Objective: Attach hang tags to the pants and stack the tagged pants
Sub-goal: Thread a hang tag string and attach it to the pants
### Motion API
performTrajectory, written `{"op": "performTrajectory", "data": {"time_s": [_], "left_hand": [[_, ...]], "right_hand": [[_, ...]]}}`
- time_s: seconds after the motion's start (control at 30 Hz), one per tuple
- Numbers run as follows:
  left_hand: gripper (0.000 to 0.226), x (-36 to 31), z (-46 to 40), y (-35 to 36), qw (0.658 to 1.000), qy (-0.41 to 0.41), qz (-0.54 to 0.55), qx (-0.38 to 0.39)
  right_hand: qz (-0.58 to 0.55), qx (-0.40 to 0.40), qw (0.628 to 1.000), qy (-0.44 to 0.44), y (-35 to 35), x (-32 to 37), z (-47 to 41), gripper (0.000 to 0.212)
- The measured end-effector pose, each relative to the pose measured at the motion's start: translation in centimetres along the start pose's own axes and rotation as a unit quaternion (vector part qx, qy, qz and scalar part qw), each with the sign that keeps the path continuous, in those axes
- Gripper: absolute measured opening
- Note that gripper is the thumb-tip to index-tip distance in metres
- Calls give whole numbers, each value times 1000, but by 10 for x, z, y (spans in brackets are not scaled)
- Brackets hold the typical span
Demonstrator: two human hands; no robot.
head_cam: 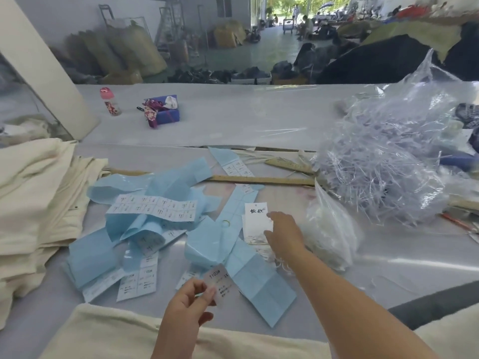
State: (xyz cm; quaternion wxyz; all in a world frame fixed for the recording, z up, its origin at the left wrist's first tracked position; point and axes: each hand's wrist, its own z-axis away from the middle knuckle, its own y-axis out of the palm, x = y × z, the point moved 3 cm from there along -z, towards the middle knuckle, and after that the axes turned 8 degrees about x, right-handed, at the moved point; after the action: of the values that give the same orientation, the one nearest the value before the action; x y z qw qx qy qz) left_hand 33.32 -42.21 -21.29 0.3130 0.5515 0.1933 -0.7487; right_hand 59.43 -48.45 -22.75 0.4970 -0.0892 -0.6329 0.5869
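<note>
My left hand (190, 300) pinches a small white size sticker (219, 282) near the table's front. My right hand (283, 235) reaches forward and takes the top white hang tag (255, 216) off a small pile of tags between thumb and fingers. Cream pants (111, 332) lie across the front edge just below my hands. A stack of folded cream pants (39, 200) sits on the left of the table. Light blue sticker backing sheets (160, 216) are scattered across the middle.
A clear plastic bag of tag fasteners (383, 172) fills the right side, with a smaller white bag (329, 231) beside my right hand. Two wooden rulers (261, 180) lie behind the blue sheets. A pink-capped bottle (111, 101) and a blue box (166, 112) stand further back.
</note>
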Motion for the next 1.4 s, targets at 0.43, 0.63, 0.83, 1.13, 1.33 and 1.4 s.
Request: {"op": "performTrajectory", "data": {"time_s": [0.43,0.63,0.83,1.13,1.33,1.4], "left_hand": [[8,7,-46,15,997,16,-59,50],[13,0,-46,20,997,21,-56,50],[32,-3,-46,14,998,27,-43,48],[26,-1,-50,9,998,30,-49,26],[11,-12,-55,5,995,69,-66,21],[22,-15,-54,5,994,86,-62,22]], "right_hand": [[245,110,961,-65,5,3,-79,69],[116,155,981,-29,0,1,-87,116],[132,164,976,-51,1,7,-96,132],[-96,69,988,-95,5,8,-88,119],[-321,77,943,33,16,-7,-79,18],[-263,0,965,-14,10,-3,-71,12]]}}
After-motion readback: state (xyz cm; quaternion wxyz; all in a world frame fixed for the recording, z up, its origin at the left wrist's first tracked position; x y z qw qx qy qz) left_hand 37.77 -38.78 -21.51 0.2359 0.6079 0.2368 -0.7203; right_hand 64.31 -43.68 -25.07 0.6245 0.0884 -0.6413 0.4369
